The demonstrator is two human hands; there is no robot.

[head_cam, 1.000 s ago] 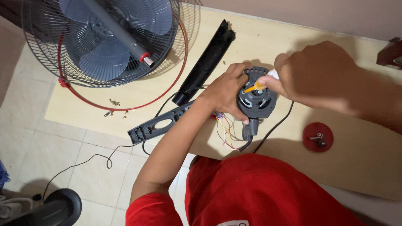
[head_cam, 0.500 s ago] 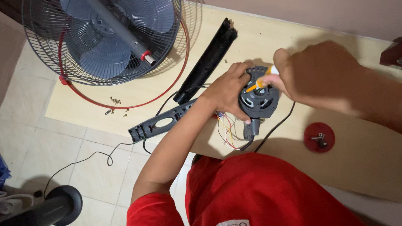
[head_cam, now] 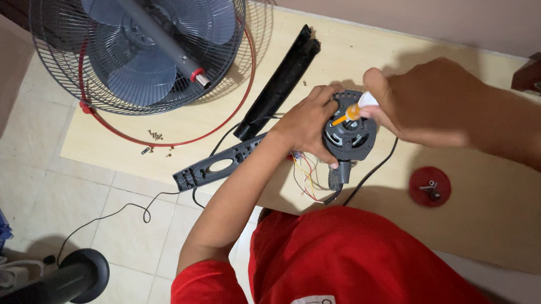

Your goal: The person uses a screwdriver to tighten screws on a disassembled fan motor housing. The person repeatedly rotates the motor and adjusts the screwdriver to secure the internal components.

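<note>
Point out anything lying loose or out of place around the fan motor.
Small screws lie scattered on the board beside the fan cage, unboxed. Coloured wires hang bare from the motor, which the left hand steadies.

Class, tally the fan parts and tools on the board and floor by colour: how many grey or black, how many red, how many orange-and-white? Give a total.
Grey or black: 4 – fan head, cover, panel, motor
Red: 2 – ring, cap
Orange-and-white: 1 – bottle, in the right hand
Total: 7
</note>
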